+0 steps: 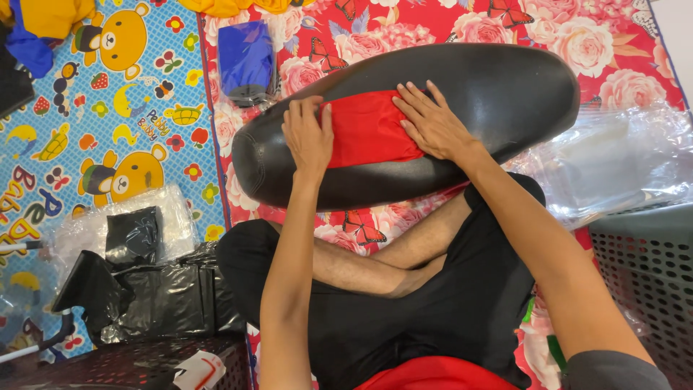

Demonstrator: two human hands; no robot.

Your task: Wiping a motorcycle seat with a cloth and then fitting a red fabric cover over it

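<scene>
A long black padded seat (498, 79) lies across my crossed legs on a red flowered mat. A folded red cloth (368, 130) rests on its middle. My left hand (307, 137) lies flat on the cloth's left edge, fingers together. My right hand (433, 123) presses flat on the cloth's right side, fingers spread. Neither hand grips anything.
A blue folded cloth in a clear bag (247, 61) lies beyond the seat. Black plastic bags (144, 289) pile at my left on a cartoon-print mat (108, 130). Clear plastic wrap (613, 166) and a grey perforated basket (650, 274) sit at my right.
</scene>
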